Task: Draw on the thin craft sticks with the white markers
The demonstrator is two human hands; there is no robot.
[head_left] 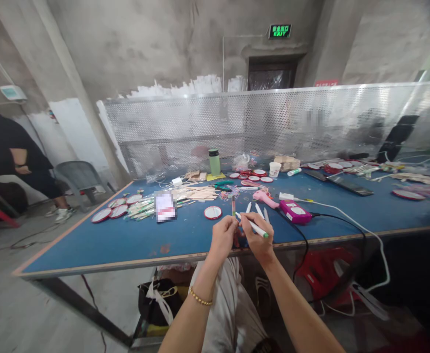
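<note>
My left hand (222, 237) is closed on a flat wooden stick (233, 205), held upright, with brownish and green colouring along it. Pinched in my right hand (259, 240) is a white marker pen (256, 227) with a green end, its tip pointing at the stick. Both hands meet just above the table's front edge. More white markers (259, 212) lie just beyond my right hand. A round white disc with a red rim (213, 212) rests left of the stick. Small colourful bits (231, 192) are scattered behind it.
On the blue table (108, 250) are wooden sticks (200, 193), a green bottle (214, 163), a paper cup (274, 169), a purple box with cables (294, 212) and a phone-like black slab (349, 185). A perforated metal screen (185, 127) stands behind. A person (14, 144) is at far left.
</note>
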